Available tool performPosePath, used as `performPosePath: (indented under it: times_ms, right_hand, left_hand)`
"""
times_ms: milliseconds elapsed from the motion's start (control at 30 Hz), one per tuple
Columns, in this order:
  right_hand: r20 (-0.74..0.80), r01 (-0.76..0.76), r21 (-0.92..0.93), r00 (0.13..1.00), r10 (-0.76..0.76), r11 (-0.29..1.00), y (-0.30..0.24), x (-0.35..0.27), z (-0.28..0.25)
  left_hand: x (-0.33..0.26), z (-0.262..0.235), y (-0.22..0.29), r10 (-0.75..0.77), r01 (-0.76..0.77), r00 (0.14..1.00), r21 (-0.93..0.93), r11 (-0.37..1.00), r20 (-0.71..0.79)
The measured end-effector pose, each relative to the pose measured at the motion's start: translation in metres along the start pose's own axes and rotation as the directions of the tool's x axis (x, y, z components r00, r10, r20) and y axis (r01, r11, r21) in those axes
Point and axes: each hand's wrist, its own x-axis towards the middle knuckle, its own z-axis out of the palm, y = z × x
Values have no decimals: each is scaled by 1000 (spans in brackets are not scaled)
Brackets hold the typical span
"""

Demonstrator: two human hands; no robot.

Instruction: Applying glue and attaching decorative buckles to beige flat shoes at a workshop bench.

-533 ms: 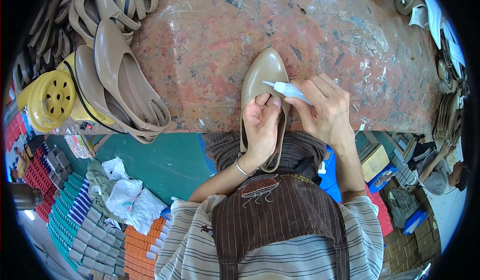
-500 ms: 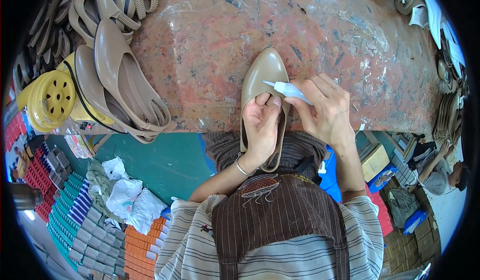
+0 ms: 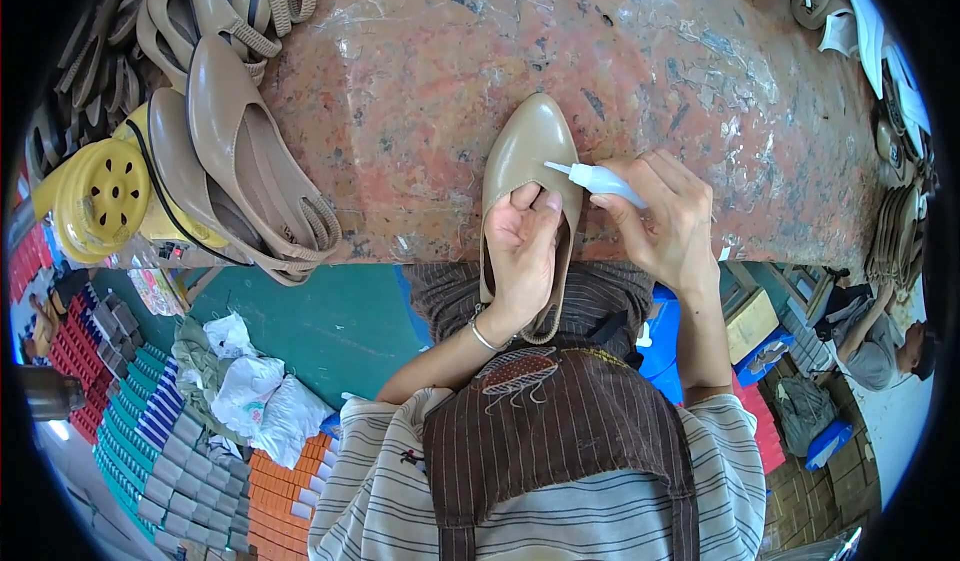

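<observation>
A beige pointed slingback shoe point(image 3: 532, 139) lies toe-away at the near edge of the worn table, its elastic heel strap hanging over the edge toward me. My left hand point(image 3: 522, 246) reaches into its opening, fingertips tucked under the upper and thumb at the topline, gripping the shoe. In my right hand point(image 3: 665, 211) is a small white squeeze bottle point(image 3: 606, 182) with a thin nozzle. Its tip points left, at or just above the upper near the topline; contact cannot be made out.
Several beige slingbacks point(image 3: 240, 131) are piled on the table's left, beside a yellow round part with holes point(image 3: 103, 201). More shoes point(image 3: 898, 226) line the right edge. White bags point(image 3: 265, 401) and stacked coloured pieces point(image 3: 190, 471) sit below left. Another person point(image 3: 885, 346) is at far right.
My right hand has shifted slightly right with the squeeze bottle, drawing its nozzle tip toward the right side of the upper. The left hand and shoe stay nearly still.
</observation>
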Motion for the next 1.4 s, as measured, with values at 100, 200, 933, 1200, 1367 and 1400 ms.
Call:
performPosePath:
  times_ms: [100,200,933,1200,1367,1400]
  right_hand:
    - [-66,36,189,998,-24,981,9,5,2]
    - [-219,-36,363,968,123,931,22,18,12]
    - [-602,-46,-311,783,-159,949,98,200,18]
    - [-343,-302,594,743,574,746,59,40,-17]
    - [144,-350,874,849,508,336,0,-6,5]
    - [204,-380,859,869,450,344,-9,1,11]
  left_hand:
    - [0,-7,-4,32,-30,999,-45,999,38]
    - [-2,-5,-2,40,-36,997,-59,998,67]
    - [-2,-4,-3,-21,13,999,-207,978,-38]
    - [2,-6,9,-69,50,995,-257,965,-68]
    - [3,-14,-2,-12,42,997,-372,927,81]
    - [3,-10,0,-17,44,997,-370,928,77]
